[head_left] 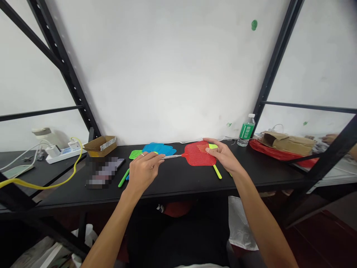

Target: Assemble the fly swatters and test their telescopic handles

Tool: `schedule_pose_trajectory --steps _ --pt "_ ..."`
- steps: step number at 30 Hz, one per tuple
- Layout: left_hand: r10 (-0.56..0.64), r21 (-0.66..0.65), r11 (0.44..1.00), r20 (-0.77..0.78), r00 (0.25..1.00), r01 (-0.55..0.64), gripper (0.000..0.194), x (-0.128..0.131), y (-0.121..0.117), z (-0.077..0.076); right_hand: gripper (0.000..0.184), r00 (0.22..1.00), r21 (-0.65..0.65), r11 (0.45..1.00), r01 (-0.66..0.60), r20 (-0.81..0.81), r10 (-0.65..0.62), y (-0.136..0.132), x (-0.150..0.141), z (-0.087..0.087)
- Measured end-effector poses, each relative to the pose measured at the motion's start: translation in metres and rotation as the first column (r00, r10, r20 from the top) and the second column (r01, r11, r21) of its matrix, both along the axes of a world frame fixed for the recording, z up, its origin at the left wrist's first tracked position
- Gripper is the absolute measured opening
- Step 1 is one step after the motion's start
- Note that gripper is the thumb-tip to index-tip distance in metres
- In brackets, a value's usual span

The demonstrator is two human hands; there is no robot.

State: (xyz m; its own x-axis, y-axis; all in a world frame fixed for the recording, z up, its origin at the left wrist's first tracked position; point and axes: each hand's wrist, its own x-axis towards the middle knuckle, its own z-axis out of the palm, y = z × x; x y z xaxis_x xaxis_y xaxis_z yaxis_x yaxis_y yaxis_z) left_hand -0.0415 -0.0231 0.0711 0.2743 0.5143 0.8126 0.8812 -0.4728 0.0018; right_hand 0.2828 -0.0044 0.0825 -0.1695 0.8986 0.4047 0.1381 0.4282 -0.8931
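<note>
The red plastic fly swatter (196,154) is laid on the black desk (173,182), and its slim handle (172,156) is pinched between thumb and fingers by the left hand (143,172), to the swatter's left. The right hand (221,156) is spread, resting on the swatter's mesh. Beneath the swatter, a yellow-green swatter (217,171) is partly covered. Left of it, a blue swatter (158,149) overlaps a green swatter (135,154); further left a cardboard box (100,146) is placed, and to its right a water bottle (246,130) stands.
</note>
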Motion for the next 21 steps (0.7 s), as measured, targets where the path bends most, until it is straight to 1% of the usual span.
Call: schedule_pose_trajectory --steps 3,5,7,8,10,11,12,14,16,18,19,21 --pt "0.041 0.011 0.999 0.025 0.999 -0.041 0.029 -0.005 0.0 0.002 0.051 0.998 0.08 0.996 0.042 0.036 -0.045 -0.003 0.007 0.005" --pt "0.031 -0.016 0.999 0.014 0.999 -0.031 0.03 -0.007 -0.001 0.002 0.05 0.987 0.185 0.98 0.068 0.134 -0.094 -0.006 0.011 0.009" --pt "-0.005 -0.052 0.999 -0.011 1.0 0.004 0.029 -0.006 0.0 0.001 0.049 0.964 0.298 0.954 0.03 0.245 -0.107 -0.008 0.012 0.011" --pt "-0.023 -0.066 0.998 -0.021 1.0 0.021 0.029 -0.004 0.0 0.0 0.045 0.953 0.335 0.942 0.0 0.284 -0.101 -0.008 0.012 0.011" --pt "-0.049 -0.083 0.995 -0.029 0.998 0.047 0.028 -0.001 0.0 -0.001 0.033 0.947 0.355 0.935 -0.02 0.307 -0.097 -0.008 0.008 0.009" --pt "-0.061 -0.084 0.995 -0.028 0.998 0.058 0.028 0.0 0.001 -0.002 0.029 0.948 0.344 0.939 -0.005 0.299 -0.105 -0.006 0.006 0.007" --pt "-0.073 -0.081 0.994 -0.024 0.997 0.071 0.028 0.001 0.001 -0.002 0.029 0.953 0.321 0.947 0.018 0.281 -0.113 -0.005 0.004 0.005" --pt "-0.09 -0.063 0.994 -0.015 0.996 0.089 0.027 0.001 0.0 -0.001 0.032 0.976 0.245 0.969 0.031 0.203 -0.082 -0.002 -0.002 0.001" --pt "-0.091 -0.032 0.995 -0.011 0.996 0.09 0.026 0.001 0.0 -0.001 0.037 0.996 0.145 0.989 -0.023 0.085 0.01 0.001 -0.008 -0.002" --pt "-0.071 0.001 0.997 -0.018 0.997 0.071 0.025 0.0 0.0 -0.001 0.043 0.995 0.034 0.997 -0.076 -0.056 0.078 0.004 -0.013 -0.005" --pt "-0.058 0.019 0.998 -0.027 0.998 0.059 0.025 0.0 0.001 -0.001 0.044 0.989 -0.022 0.995 -0.093 -0.119 0.089 0.006 -0.016 -0.007" --pt "-0.035 0.057 0.998 -0.055 0.998 0.039 0.024 -0.001 0.002 -0.002 0.043 0.975 -0.138 0.985 -0.103 -0.211 0.073 0.012 -0.018 -0.01"
